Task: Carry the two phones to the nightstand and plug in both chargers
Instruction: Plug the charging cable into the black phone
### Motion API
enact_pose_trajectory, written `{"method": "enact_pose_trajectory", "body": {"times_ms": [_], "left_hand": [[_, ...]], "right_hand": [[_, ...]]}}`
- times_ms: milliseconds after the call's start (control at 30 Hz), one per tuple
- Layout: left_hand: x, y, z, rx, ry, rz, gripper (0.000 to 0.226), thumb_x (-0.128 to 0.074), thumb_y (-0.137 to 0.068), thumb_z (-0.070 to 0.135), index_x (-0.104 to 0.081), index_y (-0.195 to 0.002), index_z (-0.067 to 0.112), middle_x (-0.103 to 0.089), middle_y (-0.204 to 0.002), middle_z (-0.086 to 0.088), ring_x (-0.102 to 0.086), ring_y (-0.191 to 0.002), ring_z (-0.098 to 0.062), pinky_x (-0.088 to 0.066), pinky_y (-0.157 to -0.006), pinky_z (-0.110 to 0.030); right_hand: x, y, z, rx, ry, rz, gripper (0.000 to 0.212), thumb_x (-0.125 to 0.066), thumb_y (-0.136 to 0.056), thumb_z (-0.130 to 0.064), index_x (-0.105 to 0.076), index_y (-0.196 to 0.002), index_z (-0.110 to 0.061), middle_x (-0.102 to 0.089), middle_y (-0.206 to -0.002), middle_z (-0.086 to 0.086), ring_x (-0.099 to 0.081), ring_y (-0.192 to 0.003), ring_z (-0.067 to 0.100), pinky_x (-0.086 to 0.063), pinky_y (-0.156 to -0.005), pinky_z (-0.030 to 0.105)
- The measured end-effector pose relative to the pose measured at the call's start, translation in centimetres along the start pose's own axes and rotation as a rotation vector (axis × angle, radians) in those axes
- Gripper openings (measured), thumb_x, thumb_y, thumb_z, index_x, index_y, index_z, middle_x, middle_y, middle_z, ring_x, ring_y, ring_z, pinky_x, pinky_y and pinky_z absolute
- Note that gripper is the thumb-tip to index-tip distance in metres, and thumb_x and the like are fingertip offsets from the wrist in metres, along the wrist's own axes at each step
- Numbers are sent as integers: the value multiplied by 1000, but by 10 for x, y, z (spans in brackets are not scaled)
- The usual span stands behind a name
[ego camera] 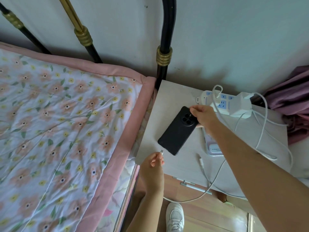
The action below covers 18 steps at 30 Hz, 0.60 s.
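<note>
A black phone (pixel 177 131) lies face down and slanted on the pale nightstand (pixel 175 94). My right hand (pixel 203 115) grips its top end by the camera ring. My left hand (pixel 154 162) pinches a white charger plug (pixel 161 151), whose tip sits just short of the phone's lower end. A second phone in a light patterned case (pixel 214 148) lies flat to the right, partly hidden under my right forearm. The second cable's plug (pixel 201 162) rests loose on the nightstand. Two white charger bricks (pixel 240 106) sit in a white power strip (pixel 207 96).
A bed with a floral, pink-edged quilt (pixel 66 131) fills the left. Its black and brass frame post (pixel 164 56) stands at the nightstand's back left corner. Purple cloth (pixel 292 101) lies at the right. White cables loop over the nightstand's right side and front edge. My shoe (pixel 175 216) is below.
</note>
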State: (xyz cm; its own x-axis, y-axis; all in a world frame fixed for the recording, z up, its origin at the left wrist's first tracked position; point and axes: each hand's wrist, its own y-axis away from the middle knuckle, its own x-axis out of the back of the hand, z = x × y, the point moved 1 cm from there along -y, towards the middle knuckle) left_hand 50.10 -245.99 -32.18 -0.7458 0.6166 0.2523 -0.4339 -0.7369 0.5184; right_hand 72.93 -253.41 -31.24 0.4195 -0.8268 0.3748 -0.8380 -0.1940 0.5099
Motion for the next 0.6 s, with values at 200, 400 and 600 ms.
{"method": "enact_pose_trajectory", "body": {"times_ms": [200, 400, 600], "left_hand": [[-5, -5, 5, -44, 1, -90, 37, -61, -88, 12, -63, -58, 33, -61, -55, 5, -61, -59, 5, -50, -66, -35], [-6, -3, 7, -113, 22, -128, 24, -60, -85, 24, -62, -63, 15, -53, -58, -16, -59, -59, 0, -43, -60, -27], [-4, -9, -3, -181, 8, -99, 25, -57, -81, 31, -59, -66, 11, -42, -52, -8, -52, -60, -13, -47, -66, -32]], "right_hand": [[-1, -1, -5, -46, -64, -8, 15, -52, -95, -10, -65, -101, -8, -64, -91, 14, -63, -81, 24, -55, -67, 36], [-3, -3, -5, -59, -79, 5, 13, -52, -94, -11, -65, -96, -10, -64, -94, 16, -63, -88, 27, -56, -71, 39], [-5, -5, -7, -75, -73, 16, 15, -53, -94, -12, -67, -98, -8, -65, -96, 16, -63, -90, 28, -56, -74, 42]]}}
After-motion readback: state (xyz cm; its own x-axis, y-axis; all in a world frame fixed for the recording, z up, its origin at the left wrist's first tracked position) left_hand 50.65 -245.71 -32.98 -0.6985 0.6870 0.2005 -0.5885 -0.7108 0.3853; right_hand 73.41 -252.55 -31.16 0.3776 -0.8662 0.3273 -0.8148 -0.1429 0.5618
